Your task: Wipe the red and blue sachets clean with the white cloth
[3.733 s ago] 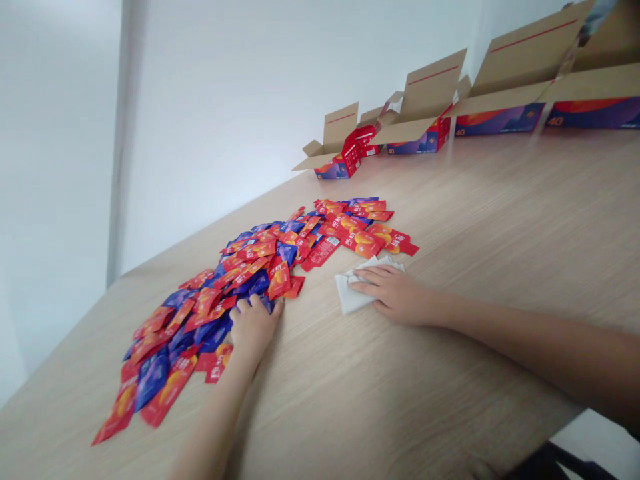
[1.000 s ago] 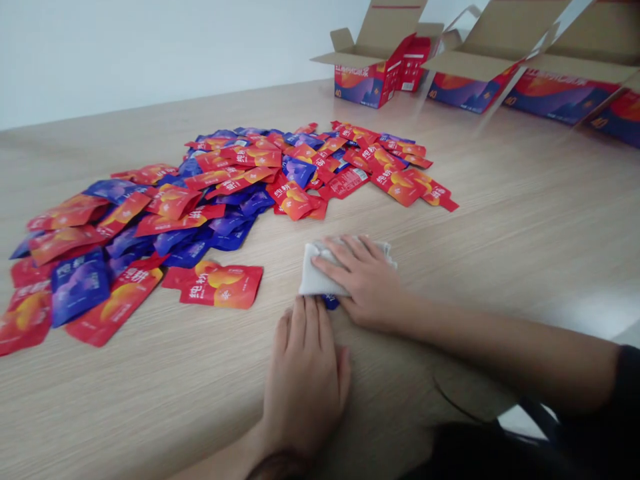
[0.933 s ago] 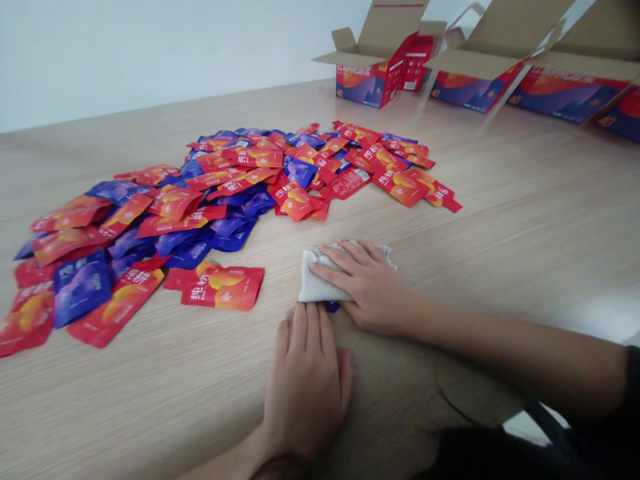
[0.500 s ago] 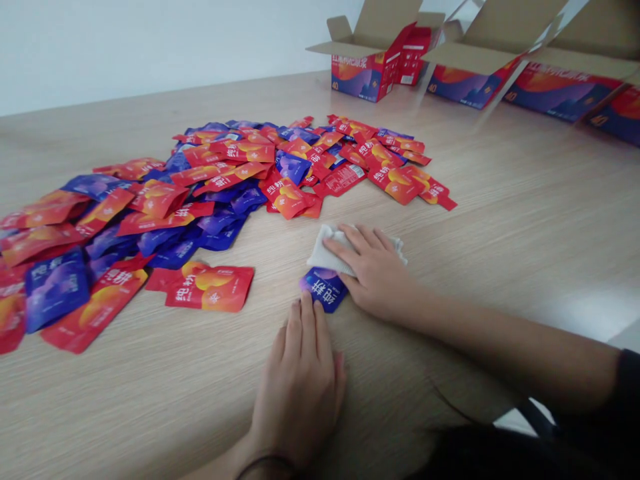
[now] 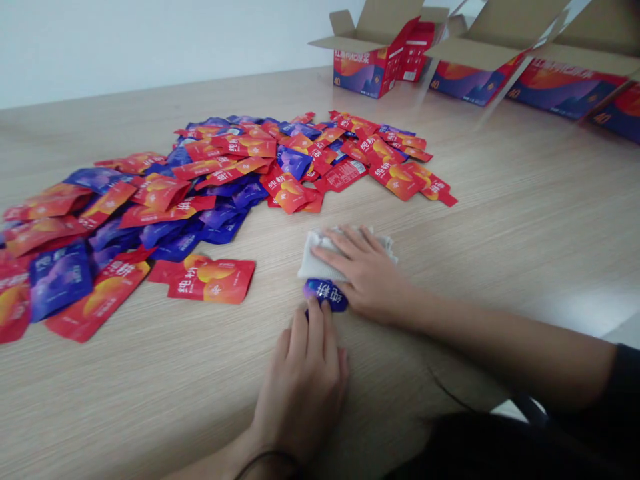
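Note:
My right hand lies flat, fingers stretched out, on a folded white cloth that rests on the wooden table. Under the cloth's near edge a blue packet with white characters pokes out. My left hand lies flat on the table with fingers together, and its fingertips press the near edge of that blue packet. A single red packet lies just left of the hands.
A wide heap of red and blue packets spreads over the table's left and middle. Along the far right edge stand several open cardboard boxes with red and blue printed sides. A white wall runs behind.
The view swung from the heap to the cloth. My left hand left the heap and now holds down a blue packet; my right hand slid the cloth back over it.

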`<action>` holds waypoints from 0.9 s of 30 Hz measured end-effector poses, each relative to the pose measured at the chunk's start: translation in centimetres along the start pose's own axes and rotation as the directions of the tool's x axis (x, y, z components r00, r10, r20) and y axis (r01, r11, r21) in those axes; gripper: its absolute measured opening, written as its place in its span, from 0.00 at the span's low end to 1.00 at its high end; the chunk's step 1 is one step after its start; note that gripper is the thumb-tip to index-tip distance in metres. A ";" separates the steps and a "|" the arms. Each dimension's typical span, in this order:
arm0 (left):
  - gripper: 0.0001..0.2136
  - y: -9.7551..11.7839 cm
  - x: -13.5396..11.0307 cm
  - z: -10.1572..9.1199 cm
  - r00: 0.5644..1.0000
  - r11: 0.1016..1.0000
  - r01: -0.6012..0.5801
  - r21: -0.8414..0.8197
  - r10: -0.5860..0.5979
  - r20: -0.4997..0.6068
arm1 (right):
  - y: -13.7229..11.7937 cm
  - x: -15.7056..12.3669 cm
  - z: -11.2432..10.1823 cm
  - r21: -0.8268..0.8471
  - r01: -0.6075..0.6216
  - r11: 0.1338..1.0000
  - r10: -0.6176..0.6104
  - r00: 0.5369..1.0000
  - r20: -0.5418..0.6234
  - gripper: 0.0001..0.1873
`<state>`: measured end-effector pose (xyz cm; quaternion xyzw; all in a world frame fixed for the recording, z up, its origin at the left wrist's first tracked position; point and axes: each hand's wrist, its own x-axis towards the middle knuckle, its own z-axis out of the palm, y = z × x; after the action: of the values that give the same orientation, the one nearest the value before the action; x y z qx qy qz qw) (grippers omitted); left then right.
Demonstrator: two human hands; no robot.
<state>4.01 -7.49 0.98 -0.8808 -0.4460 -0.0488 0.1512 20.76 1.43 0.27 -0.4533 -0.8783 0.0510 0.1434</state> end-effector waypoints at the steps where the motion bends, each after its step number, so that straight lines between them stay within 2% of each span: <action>1: 0.22 0.1 -0.1 0.0 1.000 1.000 0.005 0.002 -0.005 -0.001 | 0.8 0.3 -0.1 0.003 -0.072 0.997 0.072 0.997 -0.011 0.28; 4: 0.22 0.3 -0.5 0.0 1.000 1.000 0.023 0.002 -0.023 0.014 | 2.9 0.9 -0.9 0.104 -0.219 0.970 0.225 0.973 -0.050 0.27; 6: 0.23 0.5 -0.6 0.0 0.999 0.999 0.035 -0.005 -0.034 0.030 | 3.1 0.8 -1.5 0.208 -0.234 0.950 0.261 0.959 -0.113 0.25; 8: 0.22 0.6 -0.6 -0.1 0.998 0.999 0.041 -0.014 -0.040 0.050 | 2.0 0.3 -1.8 0.240 -0.203 0.949 0.253 0.946 -0.200 0.25; 10: 0.22 0.7 -0.5 -0.2 0.997 0.999 0.039 -0.017 -0.038 0.061 | 0.4 -0.3 -1.6 0.177 -0.096 0.979 0.132 0.970 -0.205 0.25; 12: 0.22 0.6 -0.5 -0.3 0.997 0.999 0.035 -0.009 -0.035 0.068 | -1.1 -0.6 -0.9 0.101 0.064 0.993 -0.054 0.993 -0.103 0.25; 14: 0.23 0.6 -0.5 -0.2 0.998 1.000 0.027 0.002 -0.027 0.065 | -1.7 -0.6 -0.2 0.064 0.152 0.986 -0.152 0.988 -0.003 0.25; 15: 0.23 0.6 -0.6 -0.1 0.998 1.000 0.021 0.009 -0.021 0.058 | -1.7 -0.5 0.0 0.051 0.134 0.990 -0.135 0.991 0.010 0.25; 18: 0.23 0.5 -0.9 0.3 1.000 1.000 -0.012 0.027 0.011 0.025 | -1.3 -0.3 0.3 0.026 -0.014 1.000 0.015 0.999 -0.030 0.27; 19: 0.23 0.5 -1.0 0.4 0.999 0.999 -0.021 0.033 0.020 0.027 | -1.3 -0.4 0.3 0.024 -0.013 1.000 0.014 0.999 -0.039 0.26; 23: 0.21 0.4 -1.1 0.6 0.998 0.999 -0.014 0.032 0.012 0.063 | -1.1 -0.5 -0.1 0.054 0.144 0.988 -0.145 0.989 0.018 0.26; 27: 0.23 0.5 -1.1 0.6 0.999 0.999 0.014 0.031 -0.016 0.048 | -0.1 0.1 -0.4 -0.011 -0.070 0.997 0.070 0.998 -0.005 0.27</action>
<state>3.72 -8.39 0.07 -0.8760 -0.4568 -0.0219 0.1534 20.75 1.39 0.67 -0.4848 -0.8617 0.0502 0.1408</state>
